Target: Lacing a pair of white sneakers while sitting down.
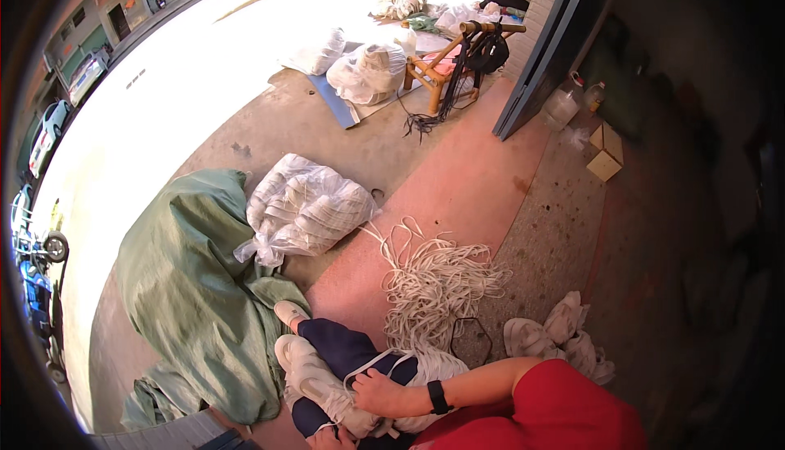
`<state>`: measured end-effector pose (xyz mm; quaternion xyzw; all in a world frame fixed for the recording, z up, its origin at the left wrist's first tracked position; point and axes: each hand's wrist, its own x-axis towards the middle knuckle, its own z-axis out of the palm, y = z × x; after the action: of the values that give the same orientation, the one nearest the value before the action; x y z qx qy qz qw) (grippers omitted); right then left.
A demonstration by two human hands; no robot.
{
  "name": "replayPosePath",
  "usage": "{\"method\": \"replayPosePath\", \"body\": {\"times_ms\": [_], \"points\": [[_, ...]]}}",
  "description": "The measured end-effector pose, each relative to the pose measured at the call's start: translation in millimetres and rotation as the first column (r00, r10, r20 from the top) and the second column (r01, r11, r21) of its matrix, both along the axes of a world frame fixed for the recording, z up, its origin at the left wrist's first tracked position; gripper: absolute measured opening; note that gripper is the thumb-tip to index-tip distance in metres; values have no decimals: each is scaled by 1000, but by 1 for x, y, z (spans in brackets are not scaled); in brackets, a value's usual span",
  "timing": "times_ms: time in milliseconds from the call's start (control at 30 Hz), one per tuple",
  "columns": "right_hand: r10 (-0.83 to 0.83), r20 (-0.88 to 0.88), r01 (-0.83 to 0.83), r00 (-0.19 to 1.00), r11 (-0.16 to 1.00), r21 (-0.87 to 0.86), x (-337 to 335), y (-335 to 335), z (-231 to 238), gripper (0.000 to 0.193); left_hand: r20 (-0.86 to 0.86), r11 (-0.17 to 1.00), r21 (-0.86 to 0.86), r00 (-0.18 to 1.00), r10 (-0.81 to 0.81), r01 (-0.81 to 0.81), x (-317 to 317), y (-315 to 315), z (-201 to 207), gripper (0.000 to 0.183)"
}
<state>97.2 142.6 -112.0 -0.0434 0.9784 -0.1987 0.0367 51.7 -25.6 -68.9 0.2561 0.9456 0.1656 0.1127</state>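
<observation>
- The person is sitting on the ground with legs in dark blue trousers (pixel 339 352) and white shoes (pixel 307 364) stretched out in front.
- The right hand (pixel 380 393) is resting low in the lap. It is lying on a bundle of white straps (pixel 425 368), with the fingers curled a little over it. A black band (pixel 438 397) is sitting on that wrist.
- The left hand (pixel 331 439) is peeking in at the very bottom edge. Only a small bit is showing, so I cannot tell if it is open or closed, or if it is holding anything.
- A big loose heap of white straps (pixel 433 282) is lying on the pink floor just past the knees. Some strands are running from it toward the lap.
- A clear bag stuffed with white straps (pixel 302 209) is sitting beside a green sheet (pixel 196 295) on the left.
- More white bundles (pixel 556 335) are lying to the right, near a thin black wire loop (pixel 470 340).
- What could go wrong, I think: the loose strands are lying all mixed up, so pulling one could be making knots.
- Strands are lying close to the shoes, so a moving foot could be catching them and dragging the heap.
- The bundle in the lap is only lightly held, so it could be slipping off the legs.
</observation>
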Motion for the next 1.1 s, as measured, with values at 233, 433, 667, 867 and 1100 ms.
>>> {"method": "replayPosePath", "body": {"times_ms": [233,433,667,867,1100], "points": [[21,39,-23,999,999,46,2,-8,-9,19,-77,999,39,997,-21,24,6,-3,-16,12],[32,33,-28,999,993,-116,6,-1,-11,19,-112,997,67,992,51,-43,13,-4,-17,14],[20,6,-19,1000,990,-143,6,7,-17,12,209,875,438,970,124,-206,-25,30,-11,18],[36,-56,-45,998,985,-166,7,5,-30,13,343,952,233,899,-272,200,-51,60,-48,35],[32,-43,-41,999,973,-227,7,3,-27,13,831,908,300,547,-99,-291,-64,56,-40,44]]}}
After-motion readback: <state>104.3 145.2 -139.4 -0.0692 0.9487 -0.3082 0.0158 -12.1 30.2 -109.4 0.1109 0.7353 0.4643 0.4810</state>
